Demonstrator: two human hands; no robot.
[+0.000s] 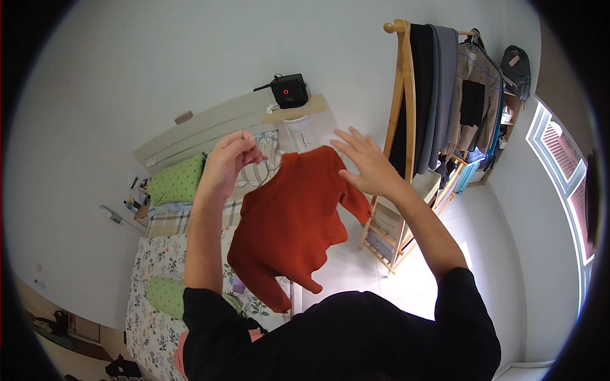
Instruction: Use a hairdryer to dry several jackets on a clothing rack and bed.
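In front of my chest hangs a rust-red long-sleeved sweater [290,205], tilted, its sleeves dangling loosely. A thin clothes hanger [265,177] shows at its neckline; most of it is hidden inside the garment. Pinched fingers of my left hand [232,157] grip the hanger near its hook, which they partly cover. My right hand [369,164] is beside the sweater's other shoulder with its fingers spread. Whether its thumb touches the cloth I cannot tell.
A wooden clothes rack [402,105] with hung garments [441,90] stands to the right. At left is a bed with a floral cover [159,257] and green dotted pillow [176,180]. A black speaker [289,91] rests on a ledge [298,110]. A window [564,152] is far right.
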